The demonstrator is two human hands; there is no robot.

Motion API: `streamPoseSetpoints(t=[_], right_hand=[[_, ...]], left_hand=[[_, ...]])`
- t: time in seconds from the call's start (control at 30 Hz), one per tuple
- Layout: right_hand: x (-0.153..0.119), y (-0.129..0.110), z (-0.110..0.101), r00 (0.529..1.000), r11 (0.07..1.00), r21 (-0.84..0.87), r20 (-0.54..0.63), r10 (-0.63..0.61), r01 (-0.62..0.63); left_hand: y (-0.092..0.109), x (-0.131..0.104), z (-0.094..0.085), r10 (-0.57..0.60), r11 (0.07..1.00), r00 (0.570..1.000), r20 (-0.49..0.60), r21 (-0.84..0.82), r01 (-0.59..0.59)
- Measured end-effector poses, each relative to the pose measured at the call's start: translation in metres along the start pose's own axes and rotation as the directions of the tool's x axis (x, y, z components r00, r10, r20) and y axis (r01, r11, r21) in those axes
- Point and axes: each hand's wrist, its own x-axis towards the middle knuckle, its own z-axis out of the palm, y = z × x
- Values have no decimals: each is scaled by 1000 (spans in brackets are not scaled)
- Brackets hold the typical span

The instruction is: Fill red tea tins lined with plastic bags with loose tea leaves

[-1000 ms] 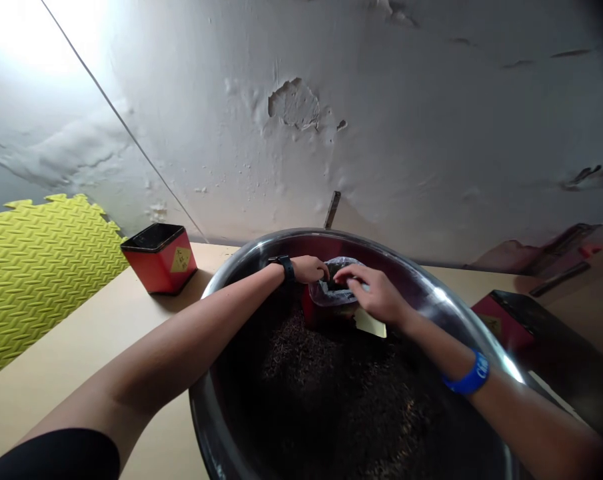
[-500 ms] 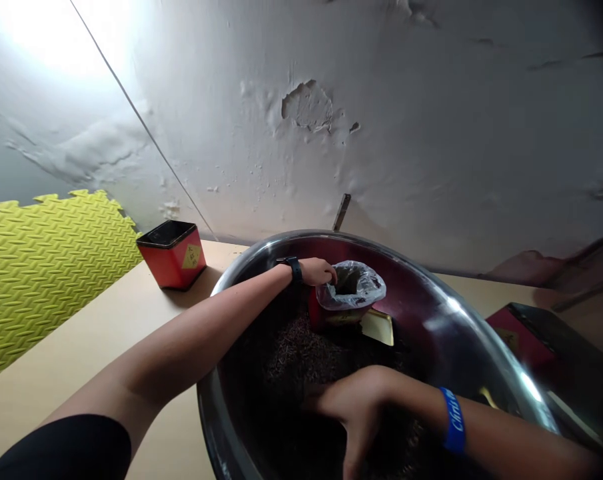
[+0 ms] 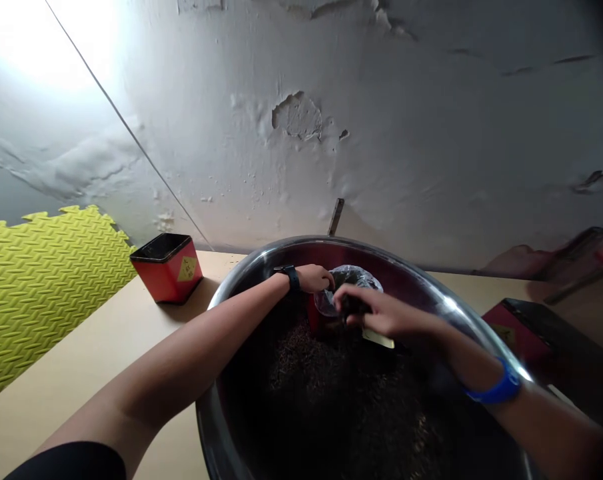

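Note:
A large steel bowl [image 3: 216, 293] holds dark loose tea-like leaves [image 3: 306, 360]. Inside it stands a red tin [image 3: 318, 325] lined with a clear plastic bag [image 3: 361, 275]. My left hand [image 3: 315, 278], with a dark watch at the wrist, pinches the bag's left edge at the tin's rim. Over the front of the tin's mouth is my right hand [image 3: 368, 311], its fingers curled round a dark clump of leaves; it is slightly blurred. A pale yellowish lid [image 3: 378, 338] lies beside the tin, partly behind the right hand.
Left of the bowl, an open red tin [image 3: 168, 270] stands on the light wooden table [image 3: 81, 360]. Another red tin [image 3: 514, 330] is at the right, beyond the bowl. A yellow foam mat [image 3: 51, 280] lies far left. Behind is a peeling wall [image 3: 406, 133].
My right hand has risen from the leaves in the bowl to the lined tin, and its spread fingers have closed round dark leaves. My left hand stays at the bag's edge. The view has shifted slightly.

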Motion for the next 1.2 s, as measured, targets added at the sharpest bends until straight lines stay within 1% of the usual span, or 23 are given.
streamPoseSetpoints(t=[0.07,0.1,0.13,0.2,0.27,0.3,0.33,0.37,0.4,0.43,0.47,0.5,0.57,0.6,0.63,0.7,0.73,0.8,0.87,0.97,1.07,1.13,1.2], right_hand=[[3,14,-10,973,998,-53,-230,16,-28],[5,21,-11,955,995,-94,-297,0,-29],[6,29,-9,945,990,-138,-326,-21,-25],[8,37,-3,943,978,-210,-329,-57,-14],[9,36,4,921,975,-223,-381,-75,-13],[9,32,7,904,978,-208,-420,-75,-15],[8,26,12,900,983,-185,-430,-68,-15],[8,20,16,919,987,-159,-390,-57,-6],[8,14,23,952,991,-133,-304,-48,8],[7,8,31,983,994,-111,-180,-43,23],[7,4,40,998,995,-93,-44,-41,37],[6,2,51,996,996,-78,84,-38,44],[2,2,76,955,998,-62,297,-10,30],[0,4,87,915,998,-60,404,16,9],[-2,7,98,860,998,-63,509,43,-12],[-5,11,113,762,998,-54,646,54,-25],[-6,12,117,734,999,-40,678,32,-7],[-7,11,122,717,998,-12,696,-41,68],[-7,6,122,712,989,-36,698,-80,147],[-8,1,118,729,970,-126,681,-70,210],[-5,0,108,769,965,-127,631,-100,230],[-1,1,96,829,970,-116,547,-115,212],[3,1,82,891,977,-92,434,-132,190]], left_hand=[[1,-2,-2,34,999,999,10,-2,-34],[2,-3,-3,48,999,999,8,0,-48],[2,-4,-3,53,999,999,4,2,-53],[1,-5,-4,45,999,999,14,-2,-45],[2,-6,-4,43,999,999,26,-14,-43],[2,-6,-5,48,999,998,29,-20,-47],[2,-6,-5,49,999,999,24,-22,-48],[2,-6,-5,42,999,999,15,-20,-42],[2,-6,-5,34,999,999,7,-18,-34],[2,-5,-5,28,999,1000,8,-17,-28],[2,-5,-5,28,999,1000,11,-16,-28],[2,-5,-5,32,999,999,14,-13,-32],[1,-4,-5,36,999,999,16,-5,-36],[1,-4,-4,36,999,999,15,-3,-36],[1,-4,-4,35,999,999,15,-2,-35],[0,-4,-4,28,1000,999,17,-4,-28],[0,-4,-4,24,1000,1000,19,-4,-24],[1,-4,-4,18,1000,1000,23,-2,-18],[1,-4,-4,19,1000,1000,23,2,-19],[1,-4,-4,20,1000,1000,20,5,-21],[1,-3,-4,19,1000,1000,23,0,-19],[0,-2,-3,19,1000,1000,21,0,-19],[-1,-2,-3,23,1000,1000,12,1,-23]])
